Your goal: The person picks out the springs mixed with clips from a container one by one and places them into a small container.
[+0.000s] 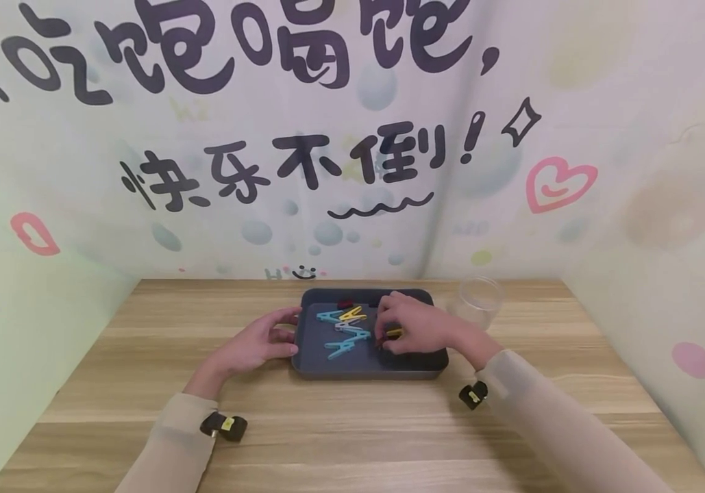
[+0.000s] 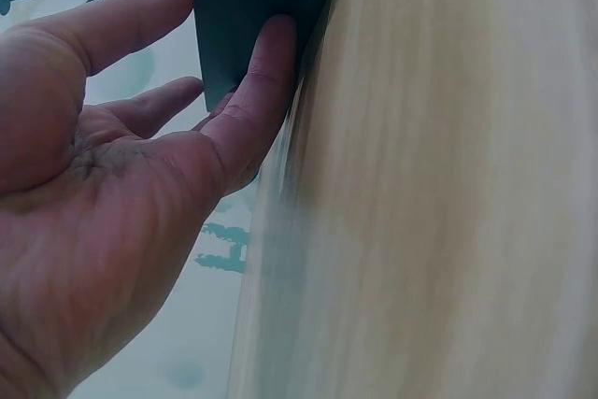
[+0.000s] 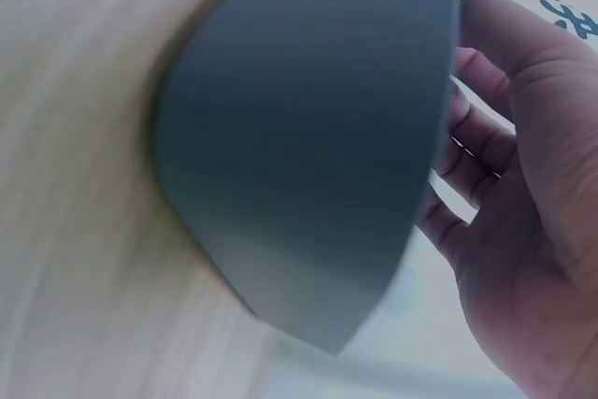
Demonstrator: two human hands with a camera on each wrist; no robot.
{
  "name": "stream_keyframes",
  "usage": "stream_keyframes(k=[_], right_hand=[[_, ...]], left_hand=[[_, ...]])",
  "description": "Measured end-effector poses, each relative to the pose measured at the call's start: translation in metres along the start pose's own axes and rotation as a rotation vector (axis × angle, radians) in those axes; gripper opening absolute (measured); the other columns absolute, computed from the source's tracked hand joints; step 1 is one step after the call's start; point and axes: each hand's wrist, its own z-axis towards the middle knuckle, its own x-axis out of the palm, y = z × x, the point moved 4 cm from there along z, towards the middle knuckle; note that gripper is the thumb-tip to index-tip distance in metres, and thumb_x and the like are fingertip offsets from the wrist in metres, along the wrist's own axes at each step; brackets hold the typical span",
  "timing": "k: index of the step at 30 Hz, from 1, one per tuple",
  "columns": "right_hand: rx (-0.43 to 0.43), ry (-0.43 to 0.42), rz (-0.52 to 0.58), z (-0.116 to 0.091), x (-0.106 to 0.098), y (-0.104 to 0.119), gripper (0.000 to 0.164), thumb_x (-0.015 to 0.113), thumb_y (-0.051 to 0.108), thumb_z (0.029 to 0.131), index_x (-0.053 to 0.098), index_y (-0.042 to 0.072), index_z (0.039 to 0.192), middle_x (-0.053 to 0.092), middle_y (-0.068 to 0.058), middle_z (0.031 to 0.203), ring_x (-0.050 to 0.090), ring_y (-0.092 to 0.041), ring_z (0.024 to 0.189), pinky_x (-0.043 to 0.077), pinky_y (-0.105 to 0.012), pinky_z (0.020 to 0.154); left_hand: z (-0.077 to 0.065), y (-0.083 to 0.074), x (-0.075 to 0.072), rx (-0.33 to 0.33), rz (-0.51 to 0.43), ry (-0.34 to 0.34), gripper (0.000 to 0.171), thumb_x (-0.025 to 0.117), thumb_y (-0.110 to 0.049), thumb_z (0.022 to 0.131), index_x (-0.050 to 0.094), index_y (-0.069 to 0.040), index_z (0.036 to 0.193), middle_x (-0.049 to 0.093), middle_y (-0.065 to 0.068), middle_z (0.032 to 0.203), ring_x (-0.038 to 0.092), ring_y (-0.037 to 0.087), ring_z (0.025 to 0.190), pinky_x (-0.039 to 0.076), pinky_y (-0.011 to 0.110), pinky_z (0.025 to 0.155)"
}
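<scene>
A dark grey tray [image 1: 369, 374] lies on the table with small plastic clothespins in it. Several blue clothespins [image 1: 340, 349], a yellow clothespin [image 1: 352, 313] and a pale one [image 1: 347, 324] are spread over its left half, a dark red one [image 1: 345, 302] near the back wall. My left hand [image 1: 257, 342] rests its extended fingertips and thumb against the tray's left wall [image 2: 252, 16]. Reaching over the right side, my right hand [image 1: 416, 325] has bent fingers down inside, beside another yellow clothespin [image 1: 394, 333]. The tray wall [image 3: 308, 137] hides those fingertips in the right wrist view; I cannot tell whether they pinch anything.
A clear round container [image 1: 480, 298] stands at the back right, just behind the right forearm. The wooden table [image 1: 340, 438] meets a printed wall covering [image 1: 352, 233] at its back edge. Black wrist cameras [image 1: 225, 426] are strapped to both wrists.
</scene>
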Motion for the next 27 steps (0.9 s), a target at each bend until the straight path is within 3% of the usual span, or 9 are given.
stream_keyframes(k=[18,27], right_hand=[[0.053,-0.086,0.015,-0.039,-0.039,-0.021,0.012,0.079,0.018,0.09,0.074,0.025,0.099,0.059,0.004,0.111,0.058,-0.027,0.107,0.052,-0.042,0.094],[0.099,-0.134,-0.014,-0.058,-0.058,-0.035,0.013,0.08,0.017,0.089,0.075,0.025,0.097,0.062,0.003,0.114,0.054,-0.022,0.11,0.052,-0.046,0.097]], left_hand=[[-0.001,0.001,0.001,0.006,0.007,-0.004,0.075,0.069,0.0,0.101,0.027,0.009,0.162,0.045,0.033,0.153,0.058,0.047,0.132,0.054,0.047,0.108],[-0.001,0.001,0.001,-0.013,0.021,-0.014,0.075,0.069,-0.002,0.101,0.028,0.007,0.163,0.045,0.031,0.155,0.058,0.046,0.134,0.052,0.047,0.109]])
